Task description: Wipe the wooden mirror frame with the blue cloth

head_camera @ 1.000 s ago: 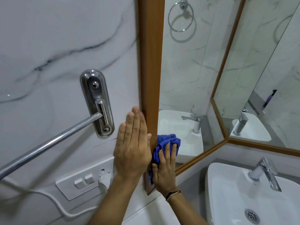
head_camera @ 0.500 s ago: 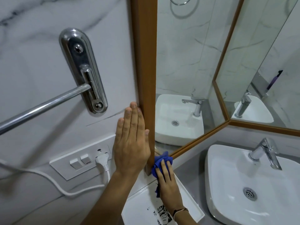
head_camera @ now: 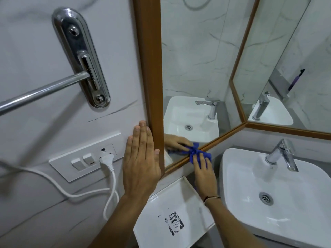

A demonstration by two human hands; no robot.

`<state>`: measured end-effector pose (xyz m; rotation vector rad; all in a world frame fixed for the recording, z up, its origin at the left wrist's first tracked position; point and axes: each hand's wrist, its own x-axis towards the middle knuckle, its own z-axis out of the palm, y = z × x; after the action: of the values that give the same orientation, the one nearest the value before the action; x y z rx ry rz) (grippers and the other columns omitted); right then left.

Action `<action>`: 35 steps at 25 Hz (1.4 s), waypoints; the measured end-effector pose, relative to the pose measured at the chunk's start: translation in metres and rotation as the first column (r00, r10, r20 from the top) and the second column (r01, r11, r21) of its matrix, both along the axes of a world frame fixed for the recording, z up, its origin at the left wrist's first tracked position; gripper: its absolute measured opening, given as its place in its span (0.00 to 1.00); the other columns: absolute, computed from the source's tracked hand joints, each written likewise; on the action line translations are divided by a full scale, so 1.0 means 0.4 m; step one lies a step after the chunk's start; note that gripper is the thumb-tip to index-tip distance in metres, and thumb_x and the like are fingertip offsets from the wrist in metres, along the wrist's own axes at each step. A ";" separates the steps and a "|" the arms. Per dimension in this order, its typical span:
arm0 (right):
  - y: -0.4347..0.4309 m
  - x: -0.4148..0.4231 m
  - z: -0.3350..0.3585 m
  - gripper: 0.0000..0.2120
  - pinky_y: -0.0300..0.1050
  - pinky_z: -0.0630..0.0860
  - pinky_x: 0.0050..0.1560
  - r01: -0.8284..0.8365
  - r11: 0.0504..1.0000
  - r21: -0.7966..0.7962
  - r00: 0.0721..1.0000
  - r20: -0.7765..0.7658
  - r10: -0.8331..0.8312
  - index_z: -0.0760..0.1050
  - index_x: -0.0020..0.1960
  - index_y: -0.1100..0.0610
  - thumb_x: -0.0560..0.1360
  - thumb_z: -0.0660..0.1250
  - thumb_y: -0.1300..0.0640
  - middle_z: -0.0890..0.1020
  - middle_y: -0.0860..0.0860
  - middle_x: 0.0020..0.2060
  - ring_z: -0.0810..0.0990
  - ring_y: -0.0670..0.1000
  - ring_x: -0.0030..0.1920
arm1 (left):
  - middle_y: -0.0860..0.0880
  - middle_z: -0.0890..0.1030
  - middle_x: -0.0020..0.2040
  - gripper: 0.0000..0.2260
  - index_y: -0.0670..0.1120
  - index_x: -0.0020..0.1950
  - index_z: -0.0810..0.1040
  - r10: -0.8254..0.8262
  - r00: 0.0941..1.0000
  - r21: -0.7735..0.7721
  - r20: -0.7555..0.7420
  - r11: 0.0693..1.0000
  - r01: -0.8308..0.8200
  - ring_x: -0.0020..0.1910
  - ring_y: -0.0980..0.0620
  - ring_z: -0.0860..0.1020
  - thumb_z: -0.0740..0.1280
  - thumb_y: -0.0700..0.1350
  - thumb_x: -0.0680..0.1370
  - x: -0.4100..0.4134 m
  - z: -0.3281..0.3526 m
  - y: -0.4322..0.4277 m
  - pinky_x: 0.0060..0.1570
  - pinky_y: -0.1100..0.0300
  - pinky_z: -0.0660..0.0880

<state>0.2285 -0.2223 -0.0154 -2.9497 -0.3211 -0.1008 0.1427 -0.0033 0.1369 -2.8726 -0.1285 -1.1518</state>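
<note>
The wooden mirror frame (head_camera: 149, 59) runs straight down the marble wall, then its bottom rail slants up to the right. My right hand (head_camera: 204, 174) presses the bunched blue cloth (head_camera: 197, 154) against that bottom rail, a little right of the lower corner. Its reflection shows in the glass just above. My left hand (head_camera: 141, 158) lies flat on the wall, fingers together, touching the outer edge of the vertical rail near the corner.
A white basin (head_camera: 279, 196) with a chrome tap (head_camera: 283, 154) sits at the right. Below the corner lies a white tray (head_camera: 172, 217) with a black print. A switch plate (head_camera: 86, 156) with a white plug and cord, and a chrome towel bar (head_camera: 43, 90), are on the left wall.
My right hand has slid the cloth down the vertical rail, round the lower corner and rightward along the bottom rail. My left hand has stayed flat beside the frame.
</note>
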 end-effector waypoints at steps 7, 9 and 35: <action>0.006 -0.116 0.019 0.54 0.62 0.77 0.77 -0.046 0.990 0.131 0.999 -0.001 0.046 0.69 0.85 0.62 0.63 0.87 0.70 0.72 0.62 0.84 0.73 0.68 0.82 | 0.35 0.58 0.90 0.30 0.34 0.88 0.61 0.012 0.991 -0.054 -0.136 0.998 -0.019 0.89 0.37 0.58 0.54 0.49 0.89 -0.054 -0.058 -0.045 0.87 0.41 0.59; 0.037 -0.178 0.012 0.57 0.62 0.80 0.75 -0.070 0.984 0.162 0.994 -0.071 0.082 0.70 0.84 0.60 0.59 0.90 0.66 0.73 0.61 0.83 0.74 0.67 0.82 | 0.34 0.61 0.89 0.30 0.34 0.87 0.64 0.016 0.971 -0.069 -0.237 0.997 -0.033 0.88 0.36 0.61 0.53 0.50 0.88 -0.100 -0.109 -0.056 0.86 0.42 0.58; 0.209 -0.304 -0.438 0.35 0.57 0.53 0.86 -0.360 0.932 -0.045 0.894 -0.304 0.330 0.61 0.89 0.58 0.90 0.40 0.39 0.64 0.54 0.88 0.60 0.59 0.88 | 0.35 0.79 0.78 0.43 0.34 0.75 0.82 -0.122 0.500 -0.233 -0.857 0.958 -0.167 0.75 0.35 0.81 0.34 0.58 0.91 -0.399 -0.673 0.000 0.83 0.50 0.66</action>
<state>0.1069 -0.1387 -0.1905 -2.8885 -0.8171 0.4055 -0.0167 -0.0035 -0.1321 -3.2676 -0.3014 0.5074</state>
